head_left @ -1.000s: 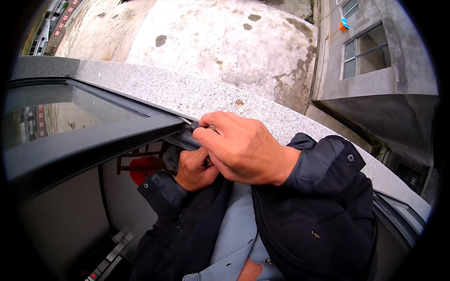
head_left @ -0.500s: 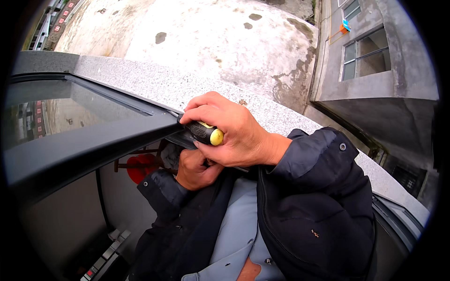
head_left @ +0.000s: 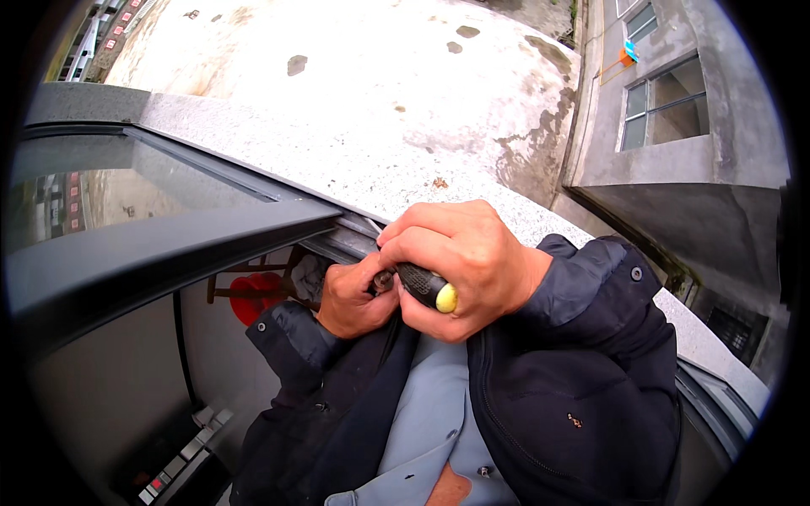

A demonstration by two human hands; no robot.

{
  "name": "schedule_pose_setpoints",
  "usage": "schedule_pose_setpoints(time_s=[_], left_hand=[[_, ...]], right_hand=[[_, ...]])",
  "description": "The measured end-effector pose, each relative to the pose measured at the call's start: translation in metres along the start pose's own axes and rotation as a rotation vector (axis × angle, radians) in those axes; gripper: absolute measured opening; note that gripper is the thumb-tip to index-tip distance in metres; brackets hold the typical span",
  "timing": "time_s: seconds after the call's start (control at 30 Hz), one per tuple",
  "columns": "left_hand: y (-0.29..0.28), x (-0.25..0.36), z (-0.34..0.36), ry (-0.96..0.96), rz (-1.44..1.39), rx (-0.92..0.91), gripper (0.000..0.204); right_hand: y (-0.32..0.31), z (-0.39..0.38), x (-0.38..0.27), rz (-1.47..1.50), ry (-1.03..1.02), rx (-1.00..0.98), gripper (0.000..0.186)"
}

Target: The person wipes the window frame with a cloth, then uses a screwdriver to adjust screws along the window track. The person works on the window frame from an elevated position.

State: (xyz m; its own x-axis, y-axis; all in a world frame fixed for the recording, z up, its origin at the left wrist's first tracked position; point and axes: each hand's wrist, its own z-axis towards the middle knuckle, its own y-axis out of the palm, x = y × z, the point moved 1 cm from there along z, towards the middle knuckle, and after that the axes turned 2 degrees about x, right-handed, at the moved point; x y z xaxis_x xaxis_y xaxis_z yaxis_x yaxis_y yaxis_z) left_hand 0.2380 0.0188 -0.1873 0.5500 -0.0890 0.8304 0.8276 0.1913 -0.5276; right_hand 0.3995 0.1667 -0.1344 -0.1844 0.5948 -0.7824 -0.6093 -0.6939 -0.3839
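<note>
My right hand (head_left: pixel 472 257) is wrapped round a screwdriver (head_left: pixel 424 285) with a black handle and a yellow end cap. Its thin metal shaft shows past the fingers, pointing to the far left over the window track (head_left: pixel 354 236). Close against it, my left hand (head_left: pixel 348 299) is closed, with a small dark, round-ended metal piece (head_left: pixel 384 281) between thumb and forefinger; its kind I cannot make out. Left of both hands stands the dark grey sash frame (head_left: pixel 181 240) of a sliding window, its corner just beyond my left fingers.
A pale speckled stone ledge (head_left: pixel 295 152) runs outside the window, with a drop to a concrete yard (head_left: pixel 380 76) beyond. Indoors, below left, are a red plastic basin or stool (head_left: pixel 253 297) and a wooden chair (head_left: pixel 221 293). A grey building (head_left: pixel 717 152) rises at the right.
My right hand has drawn the screwdriver back from the sash corner, toward me and to the right, beside my left hand. The left hand has hardly moved.
</note>
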Motion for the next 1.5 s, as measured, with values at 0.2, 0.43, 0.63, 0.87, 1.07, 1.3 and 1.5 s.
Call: schedule_pose_setpoints(time_s=[0.2,0.43,0.63,0.87,1.07,1.3,1.5], left_hand=[[0.002,-0.002,-0.003,-0.078,-0.029,-0.009,0.031],[0.006,-0.013,-0.005,0.022,-0.005,0.041,0.026],[0.003,-0.015,-0.008,0.003,-0.033,0.032,0.017],[0.004,-0.012,-0.004,0.059,-0.035,0.070,0.018],[0.002,-0.013,-0.004,0.018,-0.062,0.031,0.019],[0.000,-0.005,0.000,-0.037,-0.023,0.034,0.017],[-0.001,0.004,0.004,-0.077,-0.023,0.032,0.014]], right_hand=[[-0.008,-0.019,-0.015,-0.053,-0.012,0.015,0.037],[0.007,-0.003,-0.003,0.015,-0.073,0.139,0.036],[0.024,0.002,0.016,0.056,-0.088,0.126,0.036],[0.031,0.010,0.023,-0.025,-0.126,0.037,0.038],[0.025,-0.003,0.015,-0.080,-0.150,0.021,0.038],[0.015,-0.012,0.016,-0.003,-0.068,0.078,0.034],[0.015,-0.025,0.015,-0.013,-0.044,0.074,0.036]])
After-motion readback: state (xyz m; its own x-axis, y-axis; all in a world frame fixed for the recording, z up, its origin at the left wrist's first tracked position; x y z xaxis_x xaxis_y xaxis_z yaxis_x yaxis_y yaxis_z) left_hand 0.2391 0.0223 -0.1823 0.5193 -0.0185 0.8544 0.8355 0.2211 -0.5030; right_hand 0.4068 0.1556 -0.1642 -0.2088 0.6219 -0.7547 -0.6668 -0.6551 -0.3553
